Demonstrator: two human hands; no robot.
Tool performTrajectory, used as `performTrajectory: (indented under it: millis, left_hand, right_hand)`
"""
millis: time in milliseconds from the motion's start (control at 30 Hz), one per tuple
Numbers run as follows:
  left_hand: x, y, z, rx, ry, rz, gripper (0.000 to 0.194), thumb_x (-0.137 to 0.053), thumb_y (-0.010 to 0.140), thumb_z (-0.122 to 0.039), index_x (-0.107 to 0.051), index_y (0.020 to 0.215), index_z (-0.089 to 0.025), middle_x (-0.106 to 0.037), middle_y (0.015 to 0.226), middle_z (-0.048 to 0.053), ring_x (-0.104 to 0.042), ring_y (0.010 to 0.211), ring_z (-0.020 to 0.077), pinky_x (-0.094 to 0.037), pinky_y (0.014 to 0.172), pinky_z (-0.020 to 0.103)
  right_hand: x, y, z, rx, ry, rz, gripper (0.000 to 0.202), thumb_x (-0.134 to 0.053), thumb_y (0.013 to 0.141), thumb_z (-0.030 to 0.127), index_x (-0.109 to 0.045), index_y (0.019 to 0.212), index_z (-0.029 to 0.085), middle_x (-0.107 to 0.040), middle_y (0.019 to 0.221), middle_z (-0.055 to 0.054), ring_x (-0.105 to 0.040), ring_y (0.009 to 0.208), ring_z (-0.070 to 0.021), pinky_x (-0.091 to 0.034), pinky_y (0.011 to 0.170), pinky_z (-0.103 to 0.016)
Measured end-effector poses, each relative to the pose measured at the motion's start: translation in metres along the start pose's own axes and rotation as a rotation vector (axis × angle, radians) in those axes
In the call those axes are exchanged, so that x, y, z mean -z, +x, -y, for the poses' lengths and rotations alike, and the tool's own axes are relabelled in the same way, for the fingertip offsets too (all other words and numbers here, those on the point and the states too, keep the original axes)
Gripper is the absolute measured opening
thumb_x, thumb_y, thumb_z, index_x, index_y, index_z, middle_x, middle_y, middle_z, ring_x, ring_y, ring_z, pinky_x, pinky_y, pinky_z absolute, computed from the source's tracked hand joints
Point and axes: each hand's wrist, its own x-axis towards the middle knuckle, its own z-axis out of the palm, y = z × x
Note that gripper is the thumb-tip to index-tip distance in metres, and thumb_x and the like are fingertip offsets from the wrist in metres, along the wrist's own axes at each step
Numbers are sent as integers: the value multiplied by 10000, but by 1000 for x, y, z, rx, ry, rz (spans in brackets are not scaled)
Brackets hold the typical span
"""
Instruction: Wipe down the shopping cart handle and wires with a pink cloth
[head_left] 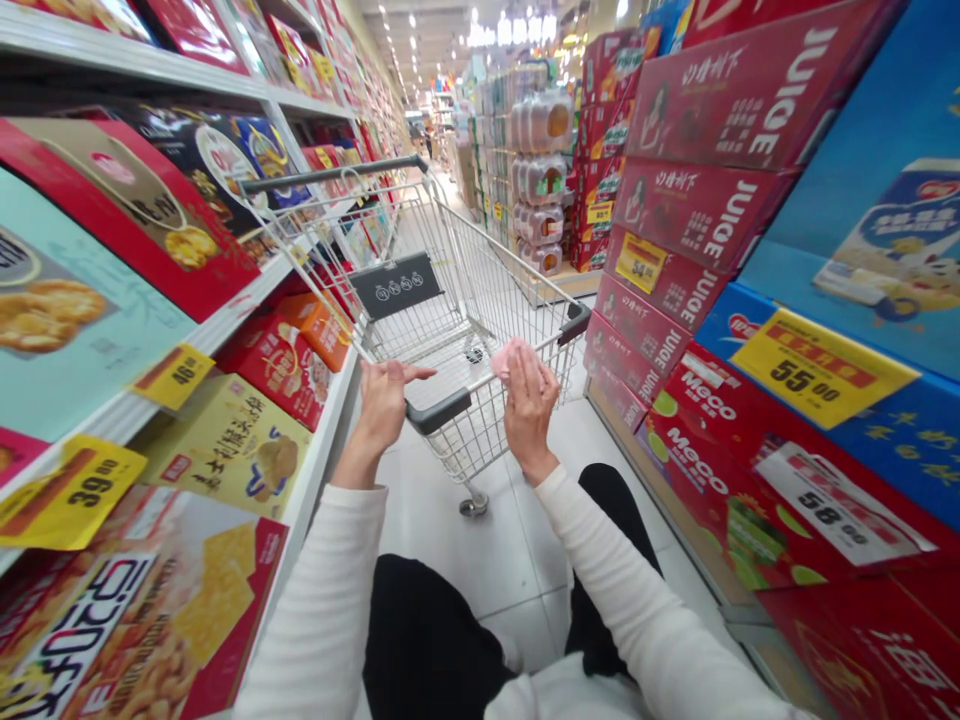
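Observation:
A wire shopping cart (504,268) stands across the aisle in front of my knees, with dark plastic corner pieces on its rim. My right hand (529,405) presses a folded pink cloth (510,355) against the cart's near top rim, fingers laid over it. Beside the grey corner piece (439,411), my left hand (384,403) is at the cart's left side with a finger stretched to the right; it holds nothing I can see. Whether it touches the rim cannot be made out. Inside the basket, only bare wire mesh shows.
Shelves of boxed snacks with yellow price tags (174,376) line the left. Stacked red drink cartons (697,215) and a blue carton (862,240) rise close on the right. Shrink-wrapped bottles (541,180) stand farther back. My bent knees (427,630) are below the cart.

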Motion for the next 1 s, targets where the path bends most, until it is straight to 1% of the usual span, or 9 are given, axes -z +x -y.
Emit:
performTrajectory:
  millis: [100,200,300,467,600,700,800,900,1000]
  left_hand:
    - [-1,5,-13,-34,116,125,913,24,1027,-570,-814,890,-234,-785,836,55,-658,1138,254,-67,1307,571]
    - [-2,11,-23,-21,168,221,869,-9,1031,-499,-806,788,-251,-738,669,45,-716,955,226,-255,1253,526]
    - [-2,13,-26,7,244,236,848,-43,1028,-474,-796,713,-245,-702,607,70,-723,899,240,-332,1186,513]
    - [0,11,-26,23,339,270,791,-93,1032,-457,-762,665,-247,-701,592,83,-720,950,251,-322,1178,500]
    - [-4,15,-31,50,453,297,750,-111,1033,-435,-725,648,-243,-761,705,93,-727,1002,253,-305,1172,497]
    - [-12,23,-37,75,569,349,711,-145,1032,-478,-729,712,-228,-791,785,121,-727,1043,309,-315,1133,553]
    - [-19,28,-44,128,654,363,694,-181,1028,-509,-773,857,-189,-797,905,200,-708,1122,375,-327,1090,586]
    - [-22,28,-48,159,685,356,731,-167,1033,-515,-801,922,-167,-793,985,222,-687,1183,378,-317,1106,576]
    - [-21,26,-47,147,709,355,821,-106,1029,-550,-811,887,-156,-794,978,218,-676,1198,385,-327,1118,572]
  right_hand:
    - [-14,-7,17,-129,34,-126,567,-306,1055,143,-366,1615,206,-471,1608,-206,-406,1529,-264,-419,1172,-539]
    - [-37,-40,62,-137,70,-172,575,-343,1048,169,-339,1623,164,-438,1604,-249,-395,1540,-291,-445,1151,-532]
    - [-57,-79,87,-60,22,-194,507,-401,1036,199,-492,1533,153,-526,1513,-250,-469,1486,-305,-493,1106,-511]
    - [-58,-96,35,255,82,-123,354,-518,996,170,-715,1263,293,-745,1191,-128,-656,1225,-246,-564,964,-408]
    - [-48,-72,9,-101,43,-208,507,-375,1015,134,-565,1479,208,-646,1388,-213,-594,1346,-274,-528,1043,-501]
    - [-53,-67,40,-333,120,-210,624,-306,985,107,-410,1594,193,-521,1528,-244,-495,1459,-300,-470,1112,-595]
    - [-62,-88,81,-365,196,-128,630,-339,972,119,-413,1595,183,-501,1543,-249,-469,1482,-319,-497,1099,-592]
    - [-67,-118,93,-192,187,-82,520,-403,994,152,-575,1484,193,-628,1408,-219,-550,1400,-314,-539,1058,-542]
    - [-61,-130,62,181,179,-6,338,-555,999,221,-738,1265,321,-768,1167,-88,-663,1187,-249,-568,994,-424]
